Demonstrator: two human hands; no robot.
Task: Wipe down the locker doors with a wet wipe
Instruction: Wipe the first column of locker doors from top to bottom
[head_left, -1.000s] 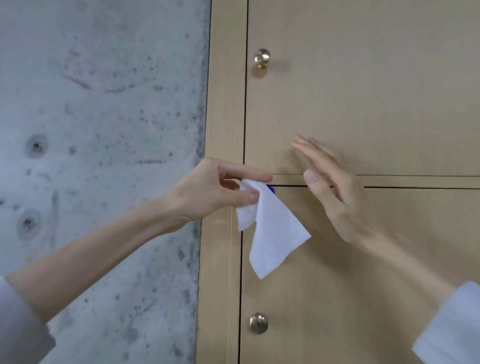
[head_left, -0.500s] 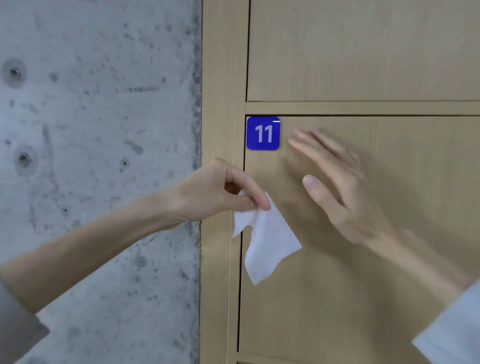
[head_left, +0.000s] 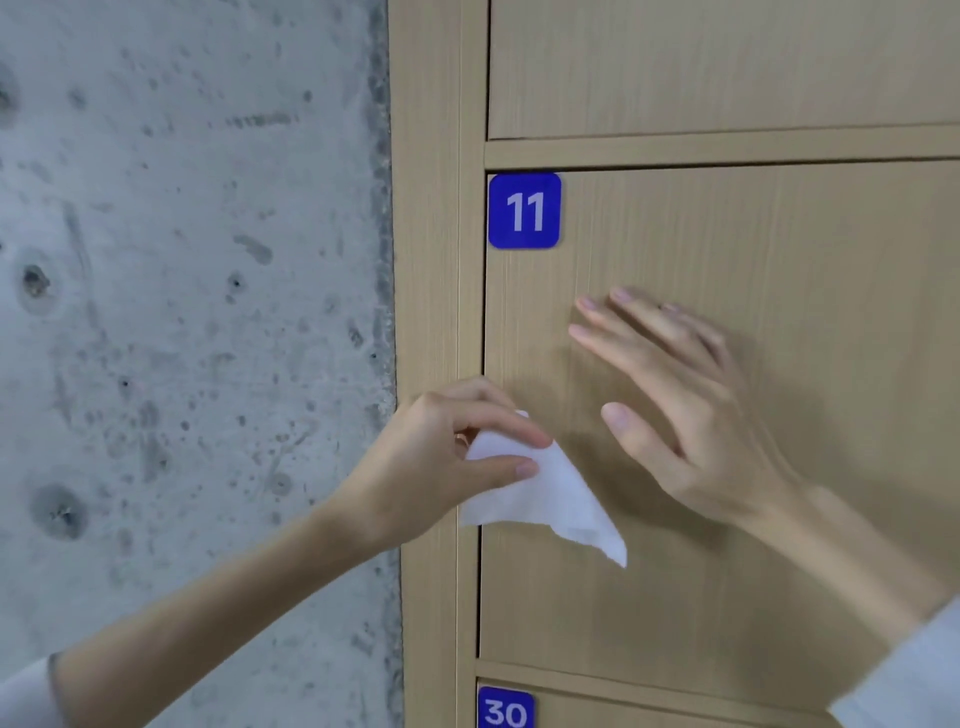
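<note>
Readying a wet wipe at locker 11, with no wiping visible yet.

Beside the concrete wall (head_left: 182, 312) stands the locker door (head_left: 779, 467) with the blue number plate 11 (head_left: 524, 210); part of another door (head_left: 727, 67) shows above and a plate 30 (head_left: 505, 709) below. The right hand (head_left: 691, 415) hovers in front of the door, fingers straight and slightly spread, holding nothing; contact with the wood cannot be told. The left hand (head_left: 441, 462) pinches the wet wipe (head_left: 545, 499) between thumb and fingers near the door's left edge, the wipe hanging crumpled. I see no damp streaks, so by my judgement every door is still to be wiped.
</note>
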